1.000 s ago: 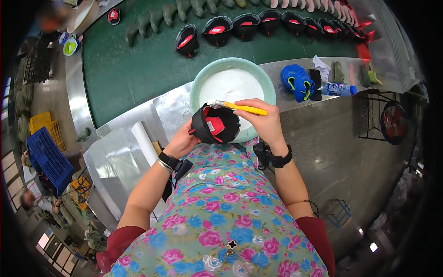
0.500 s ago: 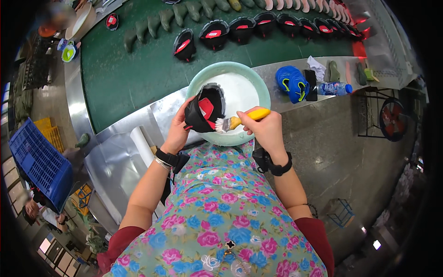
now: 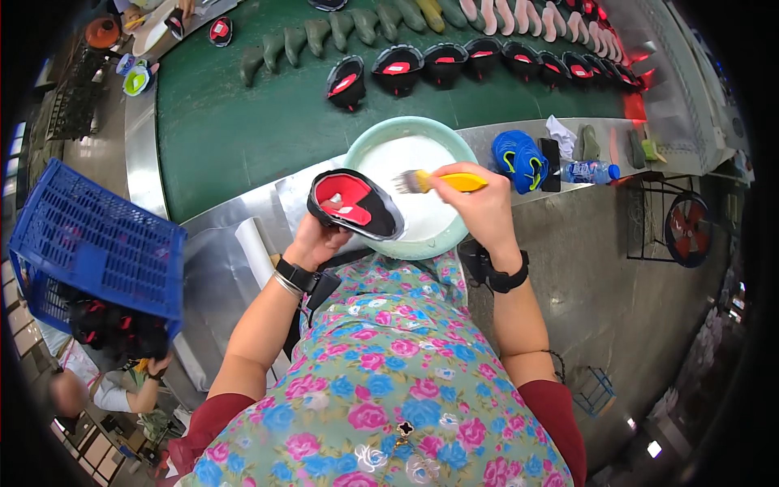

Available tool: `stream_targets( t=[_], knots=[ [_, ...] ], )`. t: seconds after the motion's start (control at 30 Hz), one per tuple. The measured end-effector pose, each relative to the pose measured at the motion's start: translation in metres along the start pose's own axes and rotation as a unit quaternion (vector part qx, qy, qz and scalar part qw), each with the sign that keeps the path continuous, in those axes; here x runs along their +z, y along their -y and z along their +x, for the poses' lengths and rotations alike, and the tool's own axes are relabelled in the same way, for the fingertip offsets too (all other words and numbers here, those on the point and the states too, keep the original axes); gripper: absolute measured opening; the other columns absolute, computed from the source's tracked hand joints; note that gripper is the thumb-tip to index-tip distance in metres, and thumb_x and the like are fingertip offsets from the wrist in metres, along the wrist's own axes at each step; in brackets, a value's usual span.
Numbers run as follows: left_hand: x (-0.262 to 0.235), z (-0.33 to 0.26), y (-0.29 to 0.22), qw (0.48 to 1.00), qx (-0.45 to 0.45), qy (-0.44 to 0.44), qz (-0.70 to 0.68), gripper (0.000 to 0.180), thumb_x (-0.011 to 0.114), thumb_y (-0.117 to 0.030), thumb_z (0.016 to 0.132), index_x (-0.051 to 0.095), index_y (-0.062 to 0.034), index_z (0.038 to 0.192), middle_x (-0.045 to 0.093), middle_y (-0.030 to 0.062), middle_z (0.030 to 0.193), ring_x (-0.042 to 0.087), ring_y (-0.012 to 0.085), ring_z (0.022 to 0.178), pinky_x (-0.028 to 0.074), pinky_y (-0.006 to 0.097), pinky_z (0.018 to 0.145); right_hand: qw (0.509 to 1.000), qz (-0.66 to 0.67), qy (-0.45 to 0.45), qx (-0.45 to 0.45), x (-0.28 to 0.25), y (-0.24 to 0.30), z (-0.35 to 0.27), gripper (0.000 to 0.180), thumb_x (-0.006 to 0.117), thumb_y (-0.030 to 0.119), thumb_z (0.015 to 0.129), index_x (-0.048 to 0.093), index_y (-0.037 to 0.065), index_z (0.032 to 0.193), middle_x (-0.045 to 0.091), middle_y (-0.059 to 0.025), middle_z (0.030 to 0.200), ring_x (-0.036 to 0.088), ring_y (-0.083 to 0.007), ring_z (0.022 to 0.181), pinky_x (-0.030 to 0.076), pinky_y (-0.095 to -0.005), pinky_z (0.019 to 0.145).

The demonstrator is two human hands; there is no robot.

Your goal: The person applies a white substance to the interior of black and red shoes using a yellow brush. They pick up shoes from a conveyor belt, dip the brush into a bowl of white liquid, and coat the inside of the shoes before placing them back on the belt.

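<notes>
My left hand (image 3: 315, 245) holds a black shoe upper (image 3: 378, 214) from beneath, just left of a pale green basin. Its red-lined inside faces up, and a whitish coat shows along the edge nearest the basin. In my right hand (image 3: 489, 204) is a brush (image 3: 456, 182) with a yellow handle, gripped between thumb and fingers. The bristles point left, over the white liquid in the basin (image 3: 466, 152), apart from the upper. The basin stands at the front edge of the bench, close to my flowered apron.
Beyond the basin, a green belt (image 3: 243, 146) carries rows of black uppers (image 3: 398, 68), dark green foot forms and pink pieces. Blue shoes (image 3: 519, 161), a phone and a bottle (image 3: 591, 172) lie right. At left, a person supports a blue crate (image 3: 105, 243) containing black uppers.
The upper has turned in my left hand, its inside now facing up. My right hand has drawn the brush off it. The blue crate has come closer from the left and tilted.
</notes>
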State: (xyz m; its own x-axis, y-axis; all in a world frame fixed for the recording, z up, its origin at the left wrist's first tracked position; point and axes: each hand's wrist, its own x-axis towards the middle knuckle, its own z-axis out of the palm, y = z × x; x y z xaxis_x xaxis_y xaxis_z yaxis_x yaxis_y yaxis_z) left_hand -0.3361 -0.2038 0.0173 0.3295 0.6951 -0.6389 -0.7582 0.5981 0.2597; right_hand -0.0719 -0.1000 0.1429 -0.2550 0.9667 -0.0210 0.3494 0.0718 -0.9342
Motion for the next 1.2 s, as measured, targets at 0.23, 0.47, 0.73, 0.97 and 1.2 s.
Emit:
stream_targets(
  t=[0.23,0.47,0.73,0.97,1.2],
  knots=[
    [0.035,-0.009,0.001,0.985,-0.150,-0.014,-0.087,0.031,0.049,-0.035,0.099,0.060,-0.0058,0.101,0.052,0.0033,0.060,0.037,0.0084,0.039,0.025,0.020,0.033,0.976,0.085,0.138,-0.148,0.052,0.029,0.028,0.016,0.079,0.012,0.081,0.074,0.000,0.091,0.073,-0.0103,0.086,0.069,-0.0187,0.074,0.053,-0.0293,0.067],
    [-0.002,0.000,-0.023,0.998,-0.020,-0.044,0.027,0.027,0.054,-0.026,0.098,0.059,-0.0072,0.117,0.064,0.0042,0.082,0.048,0.0108,0.049,0.030,0.022,0.039,0.987,0.001,0.064,0.150,0.010,-0.024,-0.001,0.016,0.076,0.013,0.085,0.070,0.000,0.080,0.066,-0.0040,0.064,0.063,-0.0072,0.059,0.048,-0.0242,0.053],
    [-0.110,0.117,-0.142,0.934,0.319,-0.140,0.075,0.041,0.034,0.004,0.100,0.046,-0.0076,0.137,0.055,0.0134,0.134,0.056,0.0304,0.121,0.047,0.053,0.107,0.954,0.086,-0.111,0.264,-0.024,-0.006,-0.023,0.011,0.073,0.007,0.088,0.068,-0.002,0.089,0.066,-0.0053,0.068,0.061,-0.0083,0.057,0.047,-0.0218,0.051],
    [-0.139,0.217,-0.187,0.786,0.257,-0.217,0.519,0.037,0.061,-0.019,0.098,0.056,-0.0016,0.130,0.069,0.0117,0.113,0.065,0.0216,0.107,0.049,0.035,0.097,0.943,0.111,-0.146,0.279,-0.020,-0.009,-0.036,0.008,0.072,0.006,0.090,0.069,-0.001,0.089,0.063,-0.0010,0.070,0.056,-0.0062,0.060,0.042,-0.0211,0.053],
    [-0.129,0.139,-0.128,0.966,0.192,-0.173,0.026,0.053,0.051,-0.011,0.101,0.033,0.0015,0.149,0.050,0.0228,0.136,0.053,0.0349,0.125,0.047,0.044,0.107,0.961,0.122,-0.119,0.218,-0.011,0.019,-0.035,0.015,0.075,0.012,0.089,0.074,0.001,0.099,0.071,-0.0034,0.084,0.063,-0.0072,0.069,0.050,-0.0221,0.061]
  ],
)
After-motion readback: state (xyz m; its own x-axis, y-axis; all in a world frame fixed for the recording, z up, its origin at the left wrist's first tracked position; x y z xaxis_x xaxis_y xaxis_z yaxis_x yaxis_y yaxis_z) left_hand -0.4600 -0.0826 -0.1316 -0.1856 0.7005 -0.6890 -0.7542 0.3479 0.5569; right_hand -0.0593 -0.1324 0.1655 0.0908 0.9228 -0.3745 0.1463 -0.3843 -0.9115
